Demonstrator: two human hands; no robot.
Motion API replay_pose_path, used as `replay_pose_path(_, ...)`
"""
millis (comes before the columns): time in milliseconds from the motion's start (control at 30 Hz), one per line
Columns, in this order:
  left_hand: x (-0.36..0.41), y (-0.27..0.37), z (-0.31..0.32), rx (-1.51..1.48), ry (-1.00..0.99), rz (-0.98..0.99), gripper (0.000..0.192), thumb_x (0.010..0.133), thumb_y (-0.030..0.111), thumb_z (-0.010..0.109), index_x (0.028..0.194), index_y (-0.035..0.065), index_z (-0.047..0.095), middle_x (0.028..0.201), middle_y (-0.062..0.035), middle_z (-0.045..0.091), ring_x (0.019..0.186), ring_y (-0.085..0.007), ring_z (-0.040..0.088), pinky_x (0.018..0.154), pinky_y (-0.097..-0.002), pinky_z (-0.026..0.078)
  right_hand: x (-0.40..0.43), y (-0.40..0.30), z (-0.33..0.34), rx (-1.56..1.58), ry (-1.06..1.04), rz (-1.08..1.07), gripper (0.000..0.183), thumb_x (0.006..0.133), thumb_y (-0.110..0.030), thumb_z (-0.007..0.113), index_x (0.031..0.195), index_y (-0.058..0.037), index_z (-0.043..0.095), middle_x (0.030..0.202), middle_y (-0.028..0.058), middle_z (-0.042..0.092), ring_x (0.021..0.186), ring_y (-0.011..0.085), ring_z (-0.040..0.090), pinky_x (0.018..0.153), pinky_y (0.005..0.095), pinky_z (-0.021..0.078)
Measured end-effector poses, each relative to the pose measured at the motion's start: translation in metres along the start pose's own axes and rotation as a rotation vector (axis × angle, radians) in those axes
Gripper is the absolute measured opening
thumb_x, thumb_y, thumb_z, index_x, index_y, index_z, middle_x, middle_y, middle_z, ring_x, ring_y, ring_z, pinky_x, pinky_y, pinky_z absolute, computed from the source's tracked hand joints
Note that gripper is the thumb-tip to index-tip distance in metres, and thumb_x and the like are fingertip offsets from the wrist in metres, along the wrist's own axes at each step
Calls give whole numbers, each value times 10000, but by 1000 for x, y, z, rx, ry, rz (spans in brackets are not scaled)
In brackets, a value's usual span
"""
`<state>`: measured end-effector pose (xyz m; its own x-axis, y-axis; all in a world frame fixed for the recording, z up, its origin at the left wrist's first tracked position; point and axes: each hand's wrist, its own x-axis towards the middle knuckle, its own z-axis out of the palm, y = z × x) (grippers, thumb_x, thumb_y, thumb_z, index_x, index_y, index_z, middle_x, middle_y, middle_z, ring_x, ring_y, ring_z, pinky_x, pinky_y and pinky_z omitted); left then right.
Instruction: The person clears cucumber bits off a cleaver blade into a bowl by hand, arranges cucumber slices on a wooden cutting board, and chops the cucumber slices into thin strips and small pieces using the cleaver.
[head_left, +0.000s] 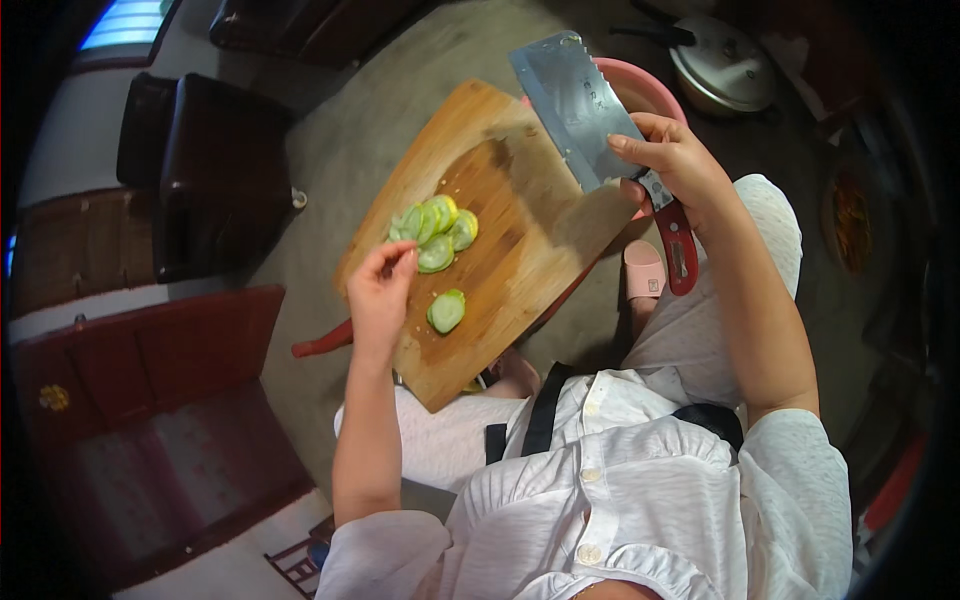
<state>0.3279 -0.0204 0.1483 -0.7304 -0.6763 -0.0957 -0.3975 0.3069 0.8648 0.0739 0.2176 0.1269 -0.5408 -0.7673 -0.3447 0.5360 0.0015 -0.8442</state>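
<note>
A cleaver (581, 105) with a red handle is in my right hand (679, 154), which grips it where blade meets handle, thumb on the flat of the blade. Its broad blade is raised over the far right part of a wooden cutting board (480, 112), and food bits cling to it. My left hand (381, 281) is over the board's left side, fingers curled and fingertips pinched together at the edge of a cluster of green cucumber or squash slices (436, 251). Whether a slice sits between them is hidden. Closer to me lies a small stack of slices (447, 311).
Beyond the board's right side is a pink basin (637, 82), partly covered. A lidded metal pot (724, 67) with a dark handle stands farther back. A red bar (322, 341) juts out under the board's left edge. My foot wears a pink slipper (644, 270).
</note>
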Motion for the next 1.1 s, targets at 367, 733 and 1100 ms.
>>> replay_pose_path(367, -74, -61, 14, 513, 135, 227, 588, 699, 133, 804, 1226, 53, 556, 1186, -104, 543, 1058, -235, 554, 820, -322, 457, 6, 37, 87, -429, -316, 124, 158, 888, -81, 582, 993, 26, 632, 688, 17, 567, 503, 78, 515, 432, 245, 421)
replay_pose_path(733, -51, -77, -9, 283, 80, 281, 220, 815, 46, 658, 1031, 3, 648, 1003, -99, 605, 914, -232, 594, 770, -319, 468, 14, 49, 126, -520, -298, 141, 178, 895, -85, 553, 1003, 44, 609, 675, 46, 566, 478, 103, 511, 418, 273, 415)
replay_pose_path(1100, -11, -68, -26, 427, -259, 356, 85, 806, 38, 635, 881, 1, 651, 867, -126, 580, 858, -300, 575, 747, -372, 464, 25, 55, 130, -517, -248, 116, 158, 888, -97, 566, 983, 17, 621, 663, 39, 579, 455, 94, 503, 418, 265, 401)
